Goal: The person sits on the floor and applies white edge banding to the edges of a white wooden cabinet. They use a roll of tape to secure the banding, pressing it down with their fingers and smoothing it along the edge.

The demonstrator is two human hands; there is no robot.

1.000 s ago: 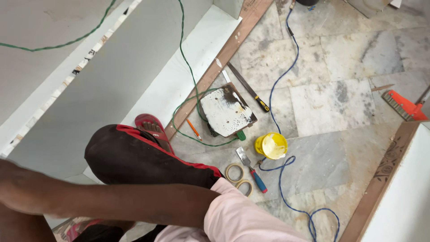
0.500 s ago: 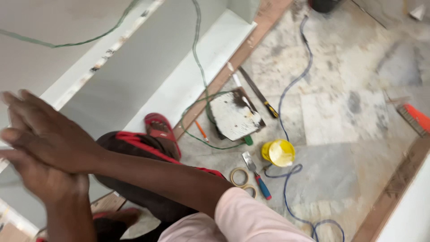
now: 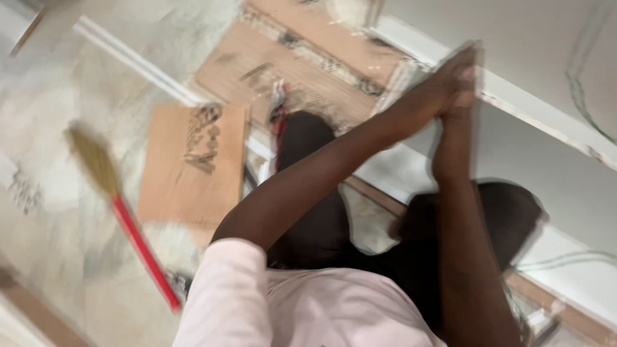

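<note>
Bottom centre of the frame, a pale pink cotton sleeve [image 3: 225, 289] and shirt front, soft and matte. Both bare forearms rise from it towards the upper right. Behind them, dark trousered legs [image 3: 315, 193] fill the middle, blurred by motion.

Up at the upper right, the left hand [image 3: 427, 96] and right hand [image 3: 457, 106] meet palm against palm, fingers straight and laid flat together. The grip is pressed together on itself, holding nothing. The fingertips lie against the edge of a long white painted board [image 3: 546, 112], smooth, with chipped paint along its rim, running diagonally down to the right.

Lower left, a broom with a glossy red handle [image 3: 144, 250] and straw-coloured bristle head lies slanted on the pale marble floor [image 3: 58, 160]. Just beyond it, left of centre, lies a flat rectangular brown plywood sheet [image 3: 193, 164] with dark markings. At upper centre is a framed brown wooden panel [image 3: 308, 71], too smeared to tell more.
</note>
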